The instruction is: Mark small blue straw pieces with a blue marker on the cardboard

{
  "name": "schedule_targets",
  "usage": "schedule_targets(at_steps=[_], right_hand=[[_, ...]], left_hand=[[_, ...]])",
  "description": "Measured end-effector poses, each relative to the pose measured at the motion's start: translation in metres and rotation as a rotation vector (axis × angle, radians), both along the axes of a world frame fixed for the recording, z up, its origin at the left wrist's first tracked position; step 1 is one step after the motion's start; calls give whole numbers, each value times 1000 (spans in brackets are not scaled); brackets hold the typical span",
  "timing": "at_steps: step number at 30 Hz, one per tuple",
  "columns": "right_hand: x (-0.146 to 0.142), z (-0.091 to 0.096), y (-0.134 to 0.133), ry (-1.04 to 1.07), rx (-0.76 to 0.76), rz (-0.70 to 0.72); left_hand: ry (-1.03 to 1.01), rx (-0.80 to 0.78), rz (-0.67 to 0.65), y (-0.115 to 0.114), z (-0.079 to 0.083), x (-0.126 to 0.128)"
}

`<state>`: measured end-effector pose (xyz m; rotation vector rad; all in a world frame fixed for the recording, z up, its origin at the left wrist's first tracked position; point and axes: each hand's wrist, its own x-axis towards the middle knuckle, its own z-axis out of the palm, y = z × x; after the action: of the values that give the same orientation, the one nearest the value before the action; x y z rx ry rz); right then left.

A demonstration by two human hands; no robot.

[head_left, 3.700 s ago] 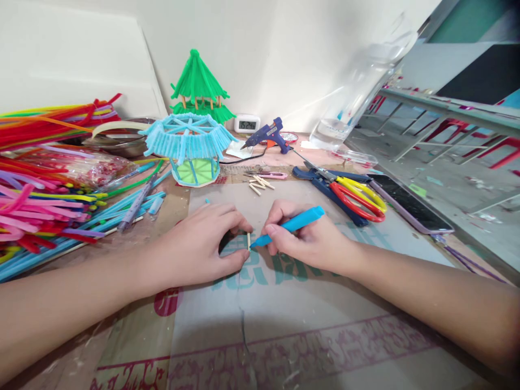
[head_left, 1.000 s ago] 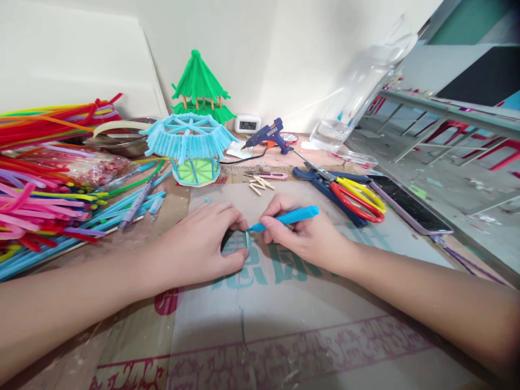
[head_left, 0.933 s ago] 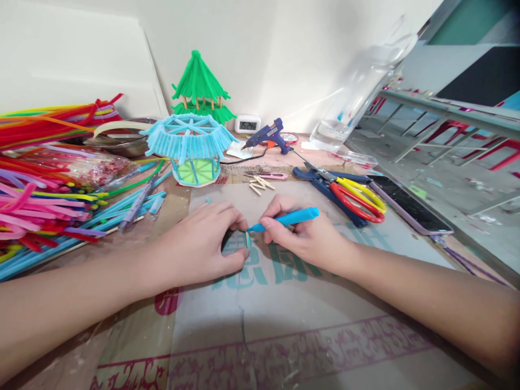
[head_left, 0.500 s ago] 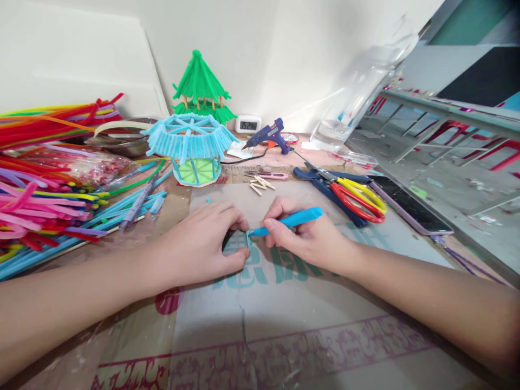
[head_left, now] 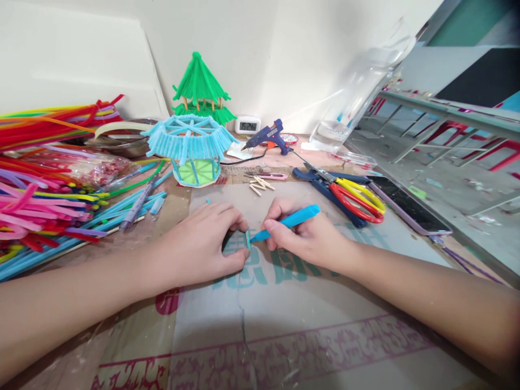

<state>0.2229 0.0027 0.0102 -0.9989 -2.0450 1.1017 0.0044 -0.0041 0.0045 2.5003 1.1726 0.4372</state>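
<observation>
Since the frame half a second ago, the tip of the slim, bright-blue plastic marker (head_left: 299,216) has been shifted slightly nearer the wearer, along the short, thin, pale wooden stick (head_left: 247,240); the left hand (head_left: 211,238) is kept almost where it was. The stick is held between the left thumb and index finger, one fingertip at each end, with the gap between them narrowed to the stick's length. It is placed between the two hands, low over the grey printed cardboard sheet (head_left: 325,306); whether it rests on the sheet cannot be told. Blue-green colour is seen along its right side. The marker is pinched in a writing grip by the right hand (head_left: 311,238), its tip just beside the stick; contact cannot be made out.

The stick is judged very light, stiff and easily snapped or rolled, perhaps slippery where ink is wet, so it is best gripped gently by its bare ends. Its long axis is pointed away from the wearer, nearly straight ahead. The marker is slanted across it, tip leftward and slightly nearer, blunt end rightward and raised
</observation>
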Motion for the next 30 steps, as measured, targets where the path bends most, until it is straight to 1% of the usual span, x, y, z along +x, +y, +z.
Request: schedule_targets(at_steps=[5,11,16,22,27,30], right_hand=[[0,0,0,29,-8,-27],[2,0,-1,-10,-17,32],[0,0,0,20,11,-27],[2,0,0,3,-40,39],[1,-1,0,19,21,-17],[-1,-1,1,17,46,-24]], left_hand=[[6,4,7,-1,1,0],[1,21,3,0,-1,0],[10,18,-2,0,-1,1],[5,20,-6,0,0,1],[5,14,-4,1,0,0],[7,11,0,1,0,1]])
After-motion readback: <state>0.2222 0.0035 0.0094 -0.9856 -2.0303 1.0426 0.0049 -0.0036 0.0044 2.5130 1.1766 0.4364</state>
